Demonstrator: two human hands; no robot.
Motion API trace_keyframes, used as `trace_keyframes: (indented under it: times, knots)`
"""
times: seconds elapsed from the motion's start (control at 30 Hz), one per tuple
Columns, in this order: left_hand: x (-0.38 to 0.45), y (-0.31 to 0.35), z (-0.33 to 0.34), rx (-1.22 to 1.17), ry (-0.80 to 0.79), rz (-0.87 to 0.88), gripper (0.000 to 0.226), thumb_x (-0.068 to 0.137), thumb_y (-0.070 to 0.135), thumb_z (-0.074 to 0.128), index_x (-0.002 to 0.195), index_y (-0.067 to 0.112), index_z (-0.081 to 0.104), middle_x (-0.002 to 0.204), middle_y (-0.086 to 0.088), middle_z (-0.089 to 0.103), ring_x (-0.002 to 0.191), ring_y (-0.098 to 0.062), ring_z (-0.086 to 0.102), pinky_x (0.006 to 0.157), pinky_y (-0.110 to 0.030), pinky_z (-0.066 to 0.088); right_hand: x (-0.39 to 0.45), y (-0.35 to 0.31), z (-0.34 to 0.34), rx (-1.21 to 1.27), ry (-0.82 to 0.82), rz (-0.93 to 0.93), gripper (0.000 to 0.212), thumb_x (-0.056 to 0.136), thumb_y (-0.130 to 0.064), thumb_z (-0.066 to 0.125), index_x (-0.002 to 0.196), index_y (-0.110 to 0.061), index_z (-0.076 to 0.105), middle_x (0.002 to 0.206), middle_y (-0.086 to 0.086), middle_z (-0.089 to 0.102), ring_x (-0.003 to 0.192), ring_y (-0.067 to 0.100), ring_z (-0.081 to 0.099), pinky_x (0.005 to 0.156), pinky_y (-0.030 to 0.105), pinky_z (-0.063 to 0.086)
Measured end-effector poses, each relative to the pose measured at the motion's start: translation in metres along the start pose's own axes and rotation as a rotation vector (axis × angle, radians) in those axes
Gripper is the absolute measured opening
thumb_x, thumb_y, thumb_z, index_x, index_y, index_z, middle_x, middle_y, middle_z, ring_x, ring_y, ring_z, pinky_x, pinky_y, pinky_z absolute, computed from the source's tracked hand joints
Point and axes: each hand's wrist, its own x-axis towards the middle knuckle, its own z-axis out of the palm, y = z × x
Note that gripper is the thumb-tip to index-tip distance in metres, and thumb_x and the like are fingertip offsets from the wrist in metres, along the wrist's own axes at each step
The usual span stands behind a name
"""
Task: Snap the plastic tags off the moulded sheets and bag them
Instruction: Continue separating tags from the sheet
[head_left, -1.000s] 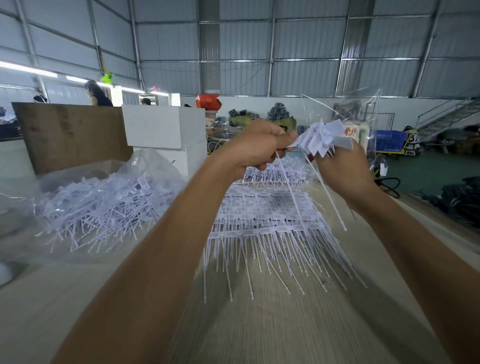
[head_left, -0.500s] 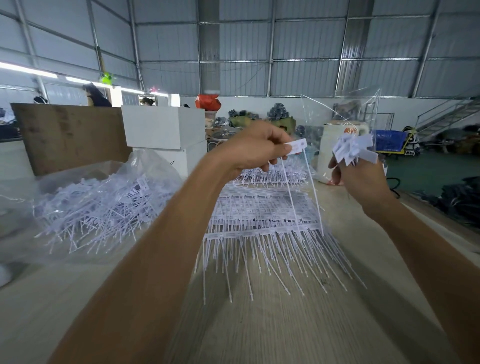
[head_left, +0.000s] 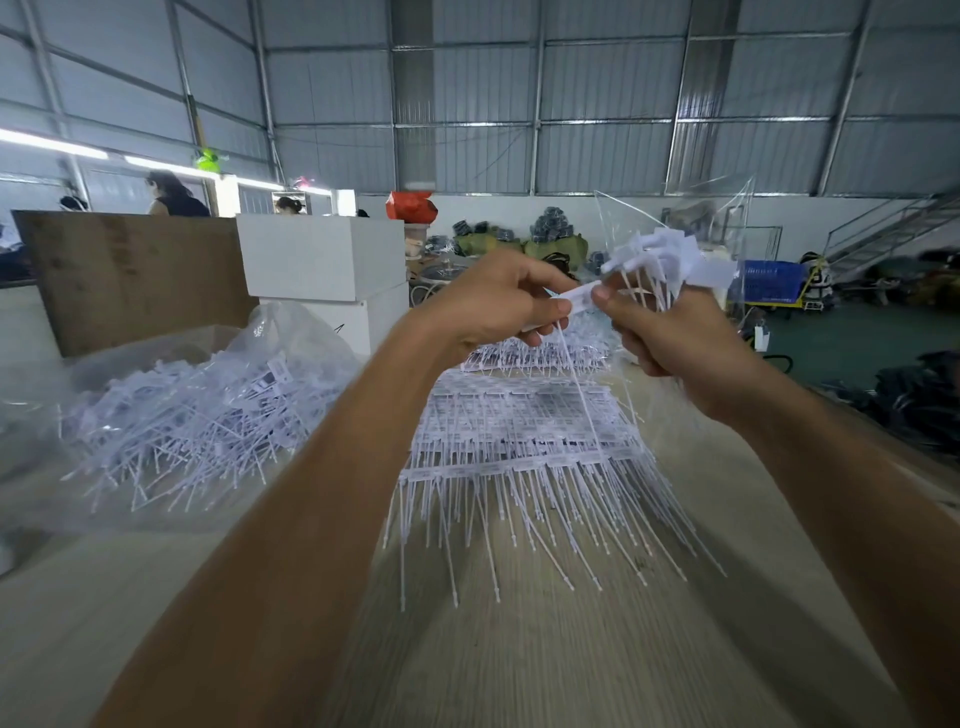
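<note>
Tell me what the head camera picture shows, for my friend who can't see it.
Two hands meet above a wooden table: the left hand pinches one white plastic tag, and the right hand holds a bunch of tags. Below lie moulded sheets, with a clear bag of loose tags at left.

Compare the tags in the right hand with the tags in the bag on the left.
The bundle stands gripped in the right hand, heads up and fanned; the bagged tags lie loose, pointing every way. The bundle is small; the bagged heap is far larger. The bundle is raised above the table; the bag rests on it. Both are white, long-tailed tags.
</note>
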Motion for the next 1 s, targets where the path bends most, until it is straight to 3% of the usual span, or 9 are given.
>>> trace_keyframes:
  times: [0.23, 0.4, 0.83, 1.0]
  knots:
    - [0.0022, -0.0011, 0.0012, -0.045, 0.049, -0.017, 0.016, 0.092, 0.01, 0.072, 0.108, 0.007, 0.072, 0.088, -0.016, 0.074, 0.074, -0.016, 0.065, 0.072, -0.03, 0.06, -0.004, 0.0007, 0.0041, -0.012, -0.038, -0.009, 0.026, 0.096, -0.024, 0.069, 0.071, -0.023, 0.058, 0.051, -0.006, 0.038, 0.045, 0.011, 0.03, 0.045, 0.026, 0.025]
    - [0.0031, 0.0, 0.0009, -0.073, 0.126, 0.023, 0.011, 0.095, 0.019, 0.069, 0.099, 0.009, 0.07, 0.071, -0.007, 0.072, 0.059, -0.012, 0.062, 0.055, -0.024, 0.051, 0.0001, -0.0021, -0.0002, 0.168, -0.11, -0.031, 0.029, 0.099, -0.022, 0.063, 0.073, -0.018, 0.05, 0.055, -0.006, 0.037, 0.044, 0.009, 0.025, 0.041, 0.023, 0.02]
    - [0.0019, 0.005, 0.0015, -0.057, 0.165, 0.059, 0.023, 0.1, 0.026, 0.063, 0.089, 0.007, 0.071, 0.063, -0.005, 0.067, 0.052, -0.014, 0.054, 0.047, -0.022, 0.042, 0.0024, 0.0009, -0.0021, 0.095, -0.047, -0.07, 0.026, 0.093, -0.03, 0.072, 0.07, -0.024, 0.062, 0.058, -0.004, 0.047, 0.046, 0.009, 0.034, 0.041, 0.022, 0.027]
    - [0.0011, 0.0068, 0.0016, -0.049, 0.161, 0.065, 0.024, 0.1, 0.028, 0.061, 0.087, 0.011, 0.07, 0.062, -0.004, 0.067, 0.054, -0.014, 0.055, 0.048, -0.023, 0.043, 0.0008, -0.0005, -0.003, 0.066, -0.067, -0.083, 0.023, 0.096, -0.028, 0.068, 0.08, -0.012, 0.062, 0.056, -0.004, 0.054, 0.044, 0.008, 0.035, 0.041, 0.022, 0.027]
